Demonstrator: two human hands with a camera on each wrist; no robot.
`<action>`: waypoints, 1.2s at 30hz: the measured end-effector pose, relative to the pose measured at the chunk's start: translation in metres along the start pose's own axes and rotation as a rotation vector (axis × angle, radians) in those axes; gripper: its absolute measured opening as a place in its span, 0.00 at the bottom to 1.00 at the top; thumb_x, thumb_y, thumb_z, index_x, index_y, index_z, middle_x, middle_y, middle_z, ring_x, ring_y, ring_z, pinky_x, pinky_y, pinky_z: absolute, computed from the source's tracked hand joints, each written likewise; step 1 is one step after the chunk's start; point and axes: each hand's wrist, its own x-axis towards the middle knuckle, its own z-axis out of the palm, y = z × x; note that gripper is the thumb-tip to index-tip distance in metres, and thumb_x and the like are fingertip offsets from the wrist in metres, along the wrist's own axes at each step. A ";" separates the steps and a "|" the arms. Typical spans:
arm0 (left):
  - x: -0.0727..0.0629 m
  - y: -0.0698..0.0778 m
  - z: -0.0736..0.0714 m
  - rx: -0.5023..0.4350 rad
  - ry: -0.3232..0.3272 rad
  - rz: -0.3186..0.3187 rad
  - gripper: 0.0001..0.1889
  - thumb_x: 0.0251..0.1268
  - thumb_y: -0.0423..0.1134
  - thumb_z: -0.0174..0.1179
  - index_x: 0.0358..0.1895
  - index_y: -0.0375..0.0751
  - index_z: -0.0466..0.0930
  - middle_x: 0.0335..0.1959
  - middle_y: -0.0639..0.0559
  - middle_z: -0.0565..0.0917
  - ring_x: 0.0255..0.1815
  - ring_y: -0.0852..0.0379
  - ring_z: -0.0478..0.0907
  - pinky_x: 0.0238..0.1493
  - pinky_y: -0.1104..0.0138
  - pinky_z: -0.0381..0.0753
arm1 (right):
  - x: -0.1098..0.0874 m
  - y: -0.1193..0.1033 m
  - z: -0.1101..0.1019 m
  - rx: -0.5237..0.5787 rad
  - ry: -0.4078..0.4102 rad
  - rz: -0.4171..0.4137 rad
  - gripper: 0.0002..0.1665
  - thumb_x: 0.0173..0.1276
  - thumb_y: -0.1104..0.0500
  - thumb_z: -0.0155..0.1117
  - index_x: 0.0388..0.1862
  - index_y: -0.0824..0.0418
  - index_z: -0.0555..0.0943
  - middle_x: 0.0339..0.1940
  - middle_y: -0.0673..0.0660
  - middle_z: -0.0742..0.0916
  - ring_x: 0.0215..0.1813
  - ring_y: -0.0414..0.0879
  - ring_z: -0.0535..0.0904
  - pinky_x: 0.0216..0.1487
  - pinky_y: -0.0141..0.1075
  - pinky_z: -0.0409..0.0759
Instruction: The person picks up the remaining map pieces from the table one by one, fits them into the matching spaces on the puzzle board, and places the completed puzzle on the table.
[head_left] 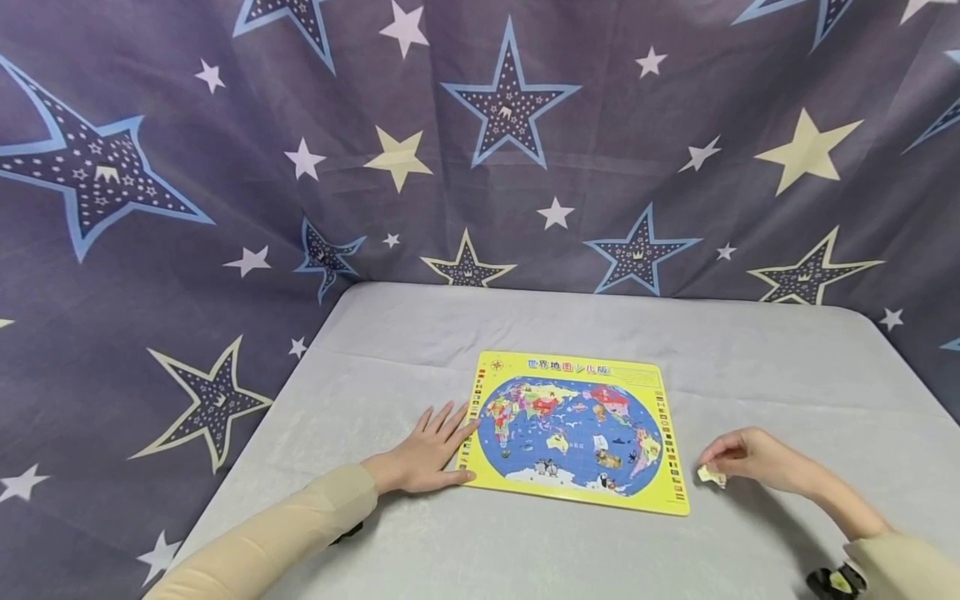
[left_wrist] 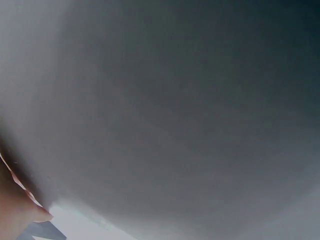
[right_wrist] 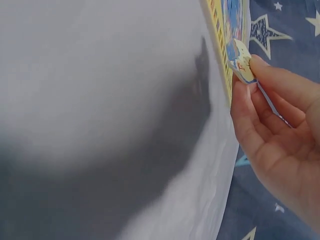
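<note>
A yellow-bordered world map puzzle board (head_left: 513,360) lies flat on the table, its blue oval full of coloured land and small animal pictures. At its left edge my left hand (head_left: 427,450) rests with fingers spread, the fingertips and thumb tip right at the border. The left wrist view catches only a bit of that hand (left_wrist: 17,215) at the lower left. To the right of the board, my right hand (head_left: 757,458) pinches a small pale yellow puzzle piece (head_left: 711,477) between thumb and fingers. In the right wrist view the puzzle piece (right_wrist: 242,57) shows a printed face with blue and red marks.
A light grey cloth covers the table (head_left: 390,342). Behind it and to the left hangs a dark curtain (head_left: 465,192) printed with stars. A black strap device (head_left: 836,581) sits at the right wrist.
</note>
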 end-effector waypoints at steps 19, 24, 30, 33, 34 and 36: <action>0.000 -0.001 0.002 -0.025 0.031 0.022 0.42 0.57 0.70 0.32 0.70 0.48 0.41 0.71 0.46 0.38 0.70 0.44 0.34 0.63 0.46 0.35 | 0.059 -0.034 0.019 0.009 -0.003 0.025 0.09 0.57 0.67 0.59 0.36 0.71 0.80 0.33 0.60 0.84 0.32 0.40 0.78 0.34 0.31 0.78; 0.000 0.001 -0.001 -0.012 0.008 0.012 0.42 0.58 0.70 0.33 0.70 0.48 0.40 0.71 0.46 0.38 0.70 0.45 0.33 0.64 0.47 0.35 | 0.071 -0.038 0.024 -0.010 -0.003 0.023 0.08 0.58 0.65 0.60 0.35 0.69 0.81 0.32 0.57 0.84 0.30 0.41 0.78 0.33 0.31 0.77; 0.001 0.001 -0.002 -0.004 -0.004 -0.004 0.42 0.57 0.71 0.32 0.70 0.50 0.39 0.71 0.47 0.37 0.70 0.46 0.32 0.64 0.47 0.34 | 0.084 -0.044 0.030 0.017 -0.014 0.013 0.08 0.57 0.65 0.61 0.34 0.69 0.81 0.30 0.57 0.84 0.27 0.43 0.77 0.29 0.33 0.77; 0.000 0.001 -0.002 -0.001 -0.002 -0.002 0.42 0.57 0.70 0.32 0.70 0.49 0.39 0.71 0.47 0.37 0.70 0.46 0.32 0.64 0.47 0.34 | 0.089 -0.047 0.033 0.030 -0.015 0.008 0.08 0.58 0.65 0.61 0.34 0.69 0.81 0.30 0.58 0.84 0.27 0.42 0.77 0.30 0.35 0.78; 0.000 0.001 -0.002 0.001 -0.004 -0.002 0.42 0.57 0.70 0.32 0.70 0.49 0.39 0.71 0.47 0.37 0.70 0.46 0.32 0.64 0.48 0.34 | 0.091 -0.048 0.034 0.032 -0.015 0.006 0.08 0.58 0.66 0.61 0.34 0.69 0.81 0.30 0.58 0.84 0.28 0.42 0.77 0.31 0.35 0.78; -0.001 0.002 -0.003 0.005 -0.002 0.000 0.42 0.57 0.70 0.31 0.70 0.49 0.39 0.71 0.47 0.37 0.70 0.46 0.32 0.64 0.48 0.34 | 0.095 -0.050 0.036 0.029 -0.013 0.000 0.07 0.58 0.66 0.60 0.33 0.69 0.81 0.30 0.58 0.84 0.28 0.41 0.77 0.32 0.35 0.78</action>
